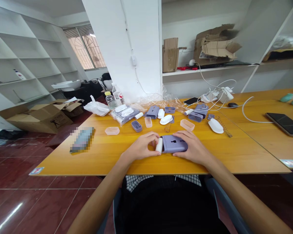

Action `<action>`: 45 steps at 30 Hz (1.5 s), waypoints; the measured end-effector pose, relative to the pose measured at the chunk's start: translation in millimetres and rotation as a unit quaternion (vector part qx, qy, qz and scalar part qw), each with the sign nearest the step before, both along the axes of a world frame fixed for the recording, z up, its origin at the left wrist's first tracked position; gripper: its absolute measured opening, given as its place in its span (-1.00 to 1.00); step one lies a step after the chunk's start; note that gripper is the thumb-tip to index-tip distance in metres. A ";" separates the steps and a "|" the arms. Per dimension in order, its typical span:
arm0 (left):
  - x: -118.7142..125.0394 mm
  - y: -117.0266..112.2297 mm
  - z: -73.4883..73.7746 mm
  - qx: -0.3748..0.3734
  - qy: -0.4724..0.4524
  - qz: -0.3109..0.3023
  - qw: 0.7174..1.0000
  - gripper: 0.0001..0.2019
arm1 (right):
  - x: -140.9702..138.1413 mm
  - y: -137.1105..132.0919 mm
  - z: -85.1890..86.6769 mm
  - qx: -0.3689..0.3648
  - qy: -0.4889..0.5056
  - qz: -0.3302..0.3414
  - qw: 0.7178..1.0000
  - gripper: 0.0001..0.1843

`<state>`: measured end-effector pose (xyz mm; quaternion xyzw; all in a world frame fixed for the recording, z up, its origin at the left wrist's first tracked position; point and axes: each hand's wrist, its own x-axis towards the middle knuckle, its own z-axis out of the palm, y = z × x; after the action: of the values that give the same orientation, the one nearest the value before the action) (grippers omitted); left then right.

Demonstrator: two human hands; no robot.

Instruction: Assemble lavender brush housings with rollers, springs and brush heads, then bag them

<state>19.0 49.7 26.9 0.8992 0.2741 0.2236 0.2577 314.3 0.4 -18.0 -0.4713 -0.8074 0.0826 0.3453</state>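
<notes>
My left hand [146, 144] pinches a small white cylinder [159, 146] between thumb and fingers. The cylinder stands across the open left end of a purple plastic housing [172, 144]; whether the two touch I cannot tell. My right hand [191, 147] grips the housing from its right end, holding it on its side just above or on the table. A dark slot shows in the housing's upper face. Beyond my hands lie a metal spring [168, 127], a white oval part [166, 119], a purple cup [136, 126] and a translucent pinkish cup [187, 124].
On the wooden table [107, 162] are another purple housing [152, 112], a white oval piece [215, 126], a long spring [224, 126], bottles [110, 100], a white plastic bag [97, 106] and tangled white cables [217, 94]. A phone [286, 123] lies at the right.
</notes>
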 end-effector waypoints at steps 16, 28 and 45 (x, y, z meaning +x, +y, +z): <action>0.6 -0.1 -0.9 0.005 0.010 0.018 1.000 -0.66 | 1.1 -0.8 1.8 0.003 0.003 0.007 1.000 -0.21; 0.3 3.1 -2.1 -0.023 0.025 0.001 0.999 -0.55 | 0.2 -2.2 3.4 -0.017 -0.006 0.021 1.000 -0.27; 3.0 -7.0 0.6 -0.014 0.066 0.006 0.998 -0.60 | 2.4 -1.2 2.6 -0.046 0.003 0.041 0.998 -0.23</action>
<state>22.1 42.8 27.5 0.9066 0.2992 0.1612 0.2501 316.7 -0.8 -15.4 -0.4534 -0.8202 0.1351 0.3217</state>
